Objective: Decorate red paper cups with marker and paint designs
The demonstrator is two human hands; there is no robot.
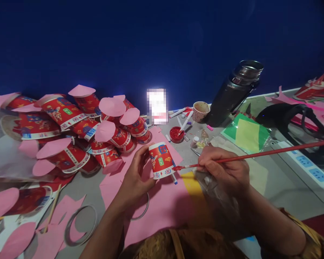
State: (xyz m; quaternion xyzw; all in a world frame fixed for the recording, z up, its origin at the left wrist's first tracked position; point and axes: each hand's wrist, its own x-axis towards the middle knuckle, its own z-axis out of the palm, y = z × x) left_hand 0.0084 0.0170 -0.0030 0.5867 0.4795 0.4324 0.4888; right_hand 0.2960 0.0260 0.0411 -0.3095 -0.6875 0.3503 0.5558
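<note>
My left hand [137,172] holds a red paper cup [161,160] upside down by its left side, its patterned white rim band at the bottom. A long red-handled paintbrush [270,152] is pinched in my right hand [224,169]. Its red-coated bristles meet the cup's right edge near the band; whether they touch cannot be made out. Beneath the cup lies pink paper [162,212], with a blue-tipped white marker [174,178] partly hidden behind the cup. A small pot of red paint [176,134] stands beyond it, a white pen resting in it.
Several red cups with pink paper cones [67,115] are heaped at the left. A dark thermos [234,93] stands at the back right near a small paper cup [201,111]. A power strip [305,169] lies at the right, a tape roll [80,226] at the front left.
</note>
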